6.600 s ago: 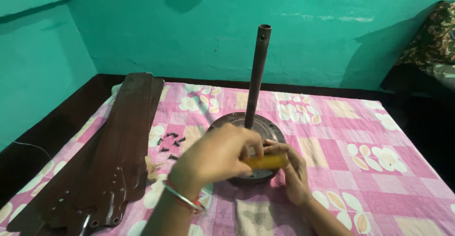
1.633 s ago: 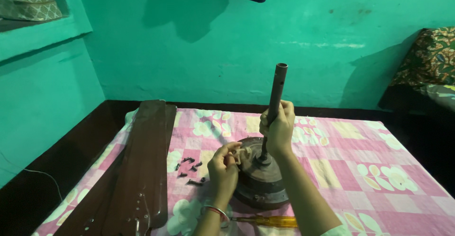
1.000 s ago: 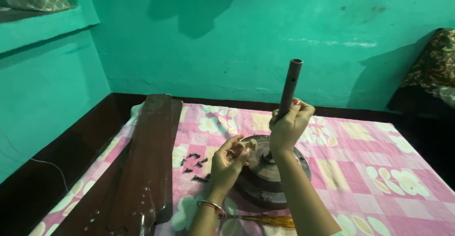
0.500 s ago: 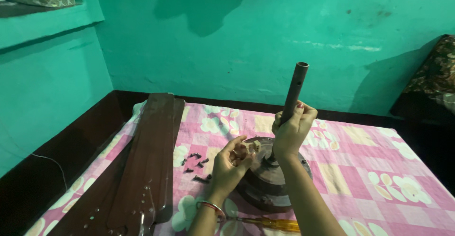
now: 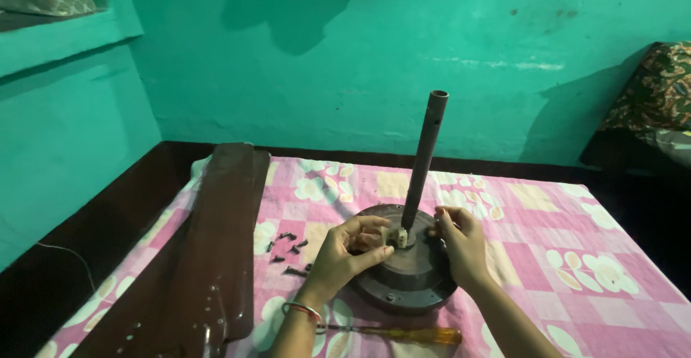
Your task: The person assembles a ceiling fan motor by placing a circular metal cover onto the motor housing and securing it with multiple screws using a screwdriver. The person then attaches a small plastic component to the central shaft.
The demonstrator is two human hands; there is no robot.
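A round brown fan motor housing (image 5: 412,275) lies flat on the pink checked cloth, with a brown downrod (image 5: 425,158) standing up from its centre. My left hand (image 5: 344,251) pinches a small cream-coloured plastic piece (image 5: 394,236) beside the foot of the rod. Resting on the right side of the housing top is my right hand (image 5: 458,241), fingers curled by the rod's foot and holding nothing I can see. A metal bangle circles my left wrist.
A stack of brown fan blades (image 5: 209,257) lies along the left of the cloth. Several small black screws (image 5: 289,249) are scattered between blades and housing. A yellow-handled screwdriver (image 5: 403,334) lies at the near edge. Teal walls stand behind and left, with patterned bedding (image 5: 655,99) right.
My right hand has let go of the downrod and dropped onto the housing top. My left hand has moved the cream piece closer to the rod's foot.
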